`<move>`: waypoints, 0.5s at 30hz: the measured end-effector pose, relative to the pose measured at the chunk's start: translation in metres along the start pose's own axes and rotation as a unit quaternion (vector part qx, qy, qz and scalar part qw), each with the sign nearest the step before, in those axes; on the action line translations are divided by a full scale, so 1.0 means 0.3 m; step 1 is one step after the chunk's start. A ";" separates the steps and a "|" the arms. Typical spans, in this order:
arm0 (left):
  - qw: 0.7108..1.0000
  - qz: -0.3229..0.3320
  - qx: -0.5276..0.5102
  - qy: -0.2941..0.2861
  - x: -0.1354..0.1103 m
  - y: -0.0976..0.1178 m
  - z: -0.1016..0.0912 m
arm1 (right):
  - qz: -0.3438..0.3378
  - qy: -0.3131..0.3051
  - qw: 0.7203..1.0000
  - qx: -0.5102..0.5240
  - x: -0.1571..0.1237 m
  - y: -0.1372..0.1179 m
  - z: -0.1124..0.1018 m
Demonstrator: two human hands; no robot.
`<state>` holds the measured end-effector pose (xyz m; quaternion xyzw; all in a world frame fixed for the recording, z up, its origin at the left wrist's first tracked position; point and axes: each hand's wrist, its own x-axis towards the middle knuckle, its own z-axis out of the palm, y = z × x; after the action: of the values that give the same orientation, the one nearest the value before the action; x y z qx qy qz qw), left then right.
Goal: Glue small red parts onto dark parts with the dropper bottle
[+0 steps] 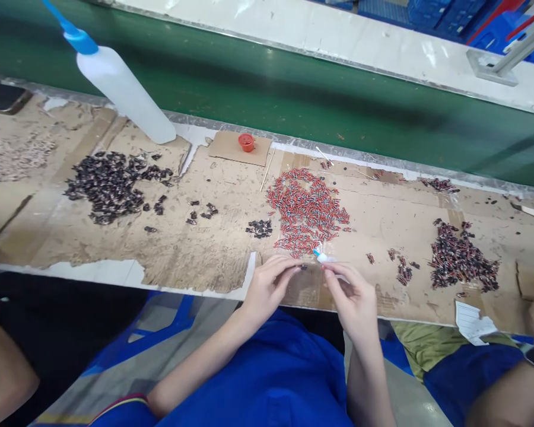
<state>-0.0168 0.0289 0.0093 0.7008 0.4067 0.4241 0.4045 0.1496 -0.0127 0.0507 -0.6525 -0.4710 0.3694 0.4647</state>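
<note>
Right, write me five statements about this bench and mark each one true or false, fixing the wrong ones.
1. The left hand has a black piece at its fingertips. True.
2. The red cup stands on the black pile. False: it stands on a card.
3. The big bottle has a blue cap. True.
4. The red pile lies to the right of the big bottle. True.
5. The right hand lies flat on top of the red pile. False: it is on the near side of that pile, its fingers curled.
</note>
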 end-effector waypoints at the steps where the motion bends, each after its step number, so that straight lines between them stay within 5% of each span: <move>1: 1.000 0.004 -0.006 -0.002 0.002 0.011 0.002 | -0.003 -0.010 1.000 0.005 -0.011 0.006 0.013; 15: 0.999 0.040 0.017 0.002 -0.011 0.052 0.022 | 0.056 0.015 0.996 0.074 -0.046 0.021 0.055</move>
<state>-0.0081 0.0192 0.0207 0.7223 0.3863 0.4341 0.3749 0.1323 -0.0226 0.0404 -0.6475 -0.3980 0.4187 0.4971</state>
